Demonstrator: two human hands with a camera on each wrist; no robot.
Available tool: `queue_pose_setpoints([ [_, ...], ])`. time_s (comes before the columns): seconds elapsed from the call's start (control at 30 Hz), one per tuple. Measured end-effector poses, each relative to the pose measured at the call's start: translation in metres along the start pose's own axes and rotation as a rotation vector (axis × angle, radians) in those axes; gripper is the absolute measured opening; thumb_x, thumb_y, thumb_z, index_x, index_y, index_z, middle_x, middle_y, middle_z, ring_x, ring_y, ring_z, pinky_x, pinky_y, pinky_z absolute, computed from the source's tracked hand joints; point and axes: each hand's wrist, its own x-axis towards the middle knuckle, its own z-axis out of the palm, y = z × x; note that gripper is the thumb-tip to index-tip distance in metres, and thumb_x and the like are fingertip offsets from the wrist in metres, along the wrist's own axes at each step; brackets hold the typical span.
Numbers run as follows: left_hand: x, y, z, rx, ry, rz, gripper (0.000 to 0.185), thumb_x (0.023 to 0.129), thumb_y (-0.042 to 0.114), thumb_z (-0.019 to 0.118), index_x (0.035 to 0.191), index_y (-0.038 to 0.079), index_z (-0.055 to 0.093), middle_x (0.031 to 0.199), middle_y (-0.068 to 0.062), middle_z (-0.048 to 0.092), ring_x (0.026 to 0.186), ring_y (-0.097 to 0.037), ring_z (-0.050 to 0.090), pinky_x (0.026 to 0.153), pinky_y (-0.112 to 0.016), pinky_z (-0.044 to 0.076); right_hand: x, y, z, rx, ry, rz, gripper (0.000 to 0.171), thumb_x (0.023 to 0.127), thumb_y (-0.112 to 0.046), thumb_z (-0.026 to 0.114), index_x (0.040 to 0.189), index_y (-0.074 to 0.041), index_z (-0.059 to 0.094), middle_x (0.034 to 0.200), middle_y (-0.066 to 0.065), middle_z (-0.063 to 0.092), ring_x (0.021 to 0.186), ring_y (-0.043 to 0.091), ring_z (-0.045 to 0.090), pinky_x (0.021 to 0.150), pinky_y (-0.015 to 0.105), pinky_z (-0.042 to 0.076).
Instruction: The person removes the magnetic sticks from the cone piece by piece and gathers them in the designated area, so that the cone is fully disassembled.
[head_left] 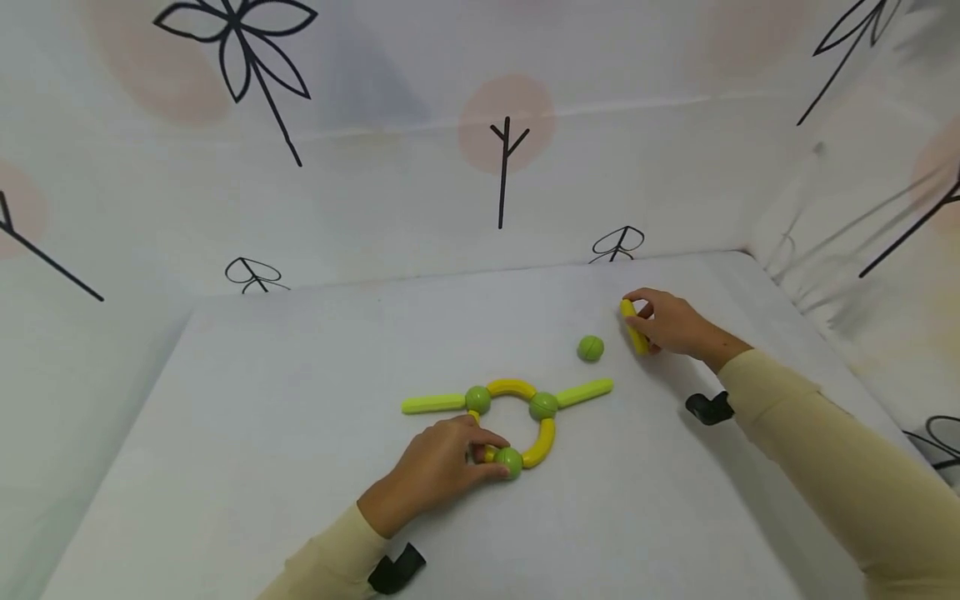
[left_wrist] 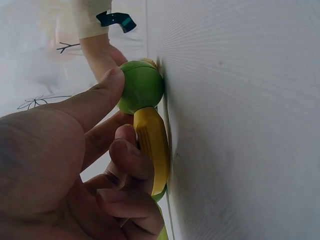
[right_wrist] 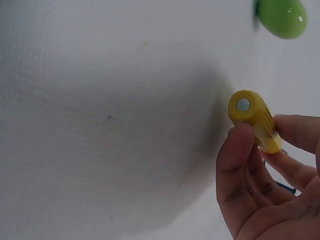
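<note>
A toy figure of yellow rods and green balls (head_left: 512, 414) lies mid-table, with two straight rods sticking out left and right. My left hand (head_left: 442, 462) grips its lower left: the thumb presses the bottom green ball (left_wrist: 141, 86) and the fingers curl round a curved yellow rod (left_wrist: 152, 147). My right hand (head_left: 671, 323) pinches a straight yellow rod (right_wrist: 254, 120) at the far right, its metal end cap showing. A loose green ball (head_left: 590, 347) lies on the table just left of that hand, also in the right wrist view as a green ball (right_wrist: 283, 17).
The white table (head_left: 285, 450) is walled by cloth printed with black tree shapes and pink spots (head_left: 504, 158) at the back and both sides. Black wrist straps (head_left: 708, 407) sit on both cream sleeves.
</note>
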Motion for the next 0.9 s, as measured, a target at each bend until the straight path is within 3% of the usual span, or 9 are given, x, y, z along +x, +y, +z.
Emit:
queue_pose_setpoints([
  [0.23, 0.0, 0.0, 0.0, -0.006, 0.001, 0.001, 0.031, 0.081, 0.039, 0.082, 0.108, 0.025, 0.079, 0.077, 0.012, 0.056, 0.062, 0.002, 0.044, 0.053, -0.017, 0.035, 0.007, 0.009, 0.005, -0.051, -0.007, 0.007, 0.051, 0.104, -0.024, 0.051, 0.148, -0.002, 0.037, 0.124, 0.03, 0.053, 0.094, 0.032, 0.061, 0.067, 0.029, 0.055],
  [0.5, 0.001, 0.001, -0.002, 0.006, 0.001, 0.008, 0.031, 0.081, 0.04, 0.081, 0.108, 0.024, 0.079, 0.077, 0.012, 0.056, 0.062, 0.001, 0.045, 0.054, -0.017, 0.037, 0.005, 0.01, 0.004, -0.092, 0.021, -0.011, 0.055, 0.103, -0.03, 0.053, 0.149, -0.004, 0.038, 0.123, 0.029, 0.054, 0.091, 0.03, 0.06, 0.066, 0.03, 0.052],
  [0.6, 0.001, 0.003, -0.002, 0.022, -0.007, 0.006, 0.032, 0.082, 0.041, 0.081, 0.109, 0.024, 0.078, 0.078, 0.012, 0.056, 0.063, 0.001, 0.045, 0.055, -0.017, 0.037, -0.004, 0.007, 0.003, -0.072, 0.115, -0.039, 0.052, 0.104, -0.031, 0.052, 0.148, -0.005, 0.041, 0.121, 0.027, 0.056, 0.095, 0.032, 0.058, 0.069, 0.033, 0.051],
  [0.73, 0.0, 0.006, -0.007, 0.047, -0.015, -0.014, 0.04, 0.084, 0.045, 0.079, 0.117, 0.023, 0.074, 0.076, 0.013, 0.056, 0.061, 0.0, 0.044, 0.054, -0.018, 0.037, -0.03, -0.005, 0.009, -0.002, 0.329, -0.157, 0.041, 0.104, -0.027, 0.053, 0.14, -0.006, 0.053, 0.114, 0.021, 0.06, 0.098, 0.032, 0.058, 0.072, 0.033, 0.05],
  [0.9, 0.0, 0.015, -0.018, 0.051, 0.12, -0.01, 0.04, 0.089, 0.044, 0.074, 0.122, 0.021, 0.071, 0.079, 0.01, 0.058, 0.055, -0.003, 0.042, 0.049, -0.02, 0.037, -0.063, -0.026, 0.024, 0.113, 0.542, -0.377, 0.029, 0.104, -0.02, 0.054, 0.128, -0.006, 0.062, 0.106, 0.013, 0.064, 0.095, 0.017, 0.057, 0.076, 0.016, 0.044],
])
